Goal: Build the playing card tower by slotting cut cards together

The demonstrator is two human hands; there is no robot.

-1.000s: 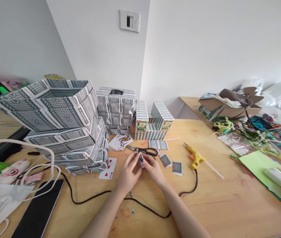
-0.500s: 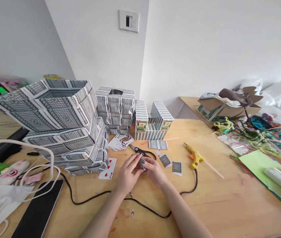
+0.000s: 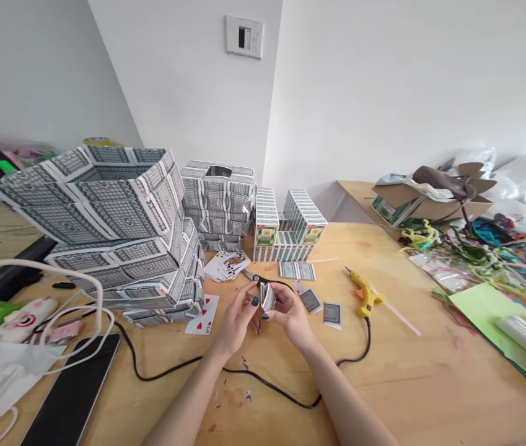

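Observation:
A folded playing card (image 3: 269, 298) with a grey patterned back is pinched in my right hand (image 3: 294, 317), between the thumb below and the fingers above. My left hand (image 3: 233, 322) is just left of the card, thumb and fingers spread apart; whether a fingertip touches the card is hard to see. Partly hidden behind my hands lie black-handled scissors (image 3: 252, 275). Close to my right hand, small folded cards (image 3: 310, 301) rest on the table. A three of hearts (image 3: 203, 316) lies left of my left hand, below a fan of face-up cards (image 3: 227, 265).
A yellow glue gun (image 3: 365, 293) lies on the right, its black cord (image 3: 285, 391) crossing before me. Tall structures of folded cards (image 3: 118, 210) stand at left, with stacked card boxes (image 3: 285, 238) behind. Pipe cleaners (image 3: 486, 260) heap far right; a phone-like black slab (image 3: 74, 393) lies left.
My left fingers have come away from their grip on the card and spread apart. The card now stands more upright and visible in my right hand.

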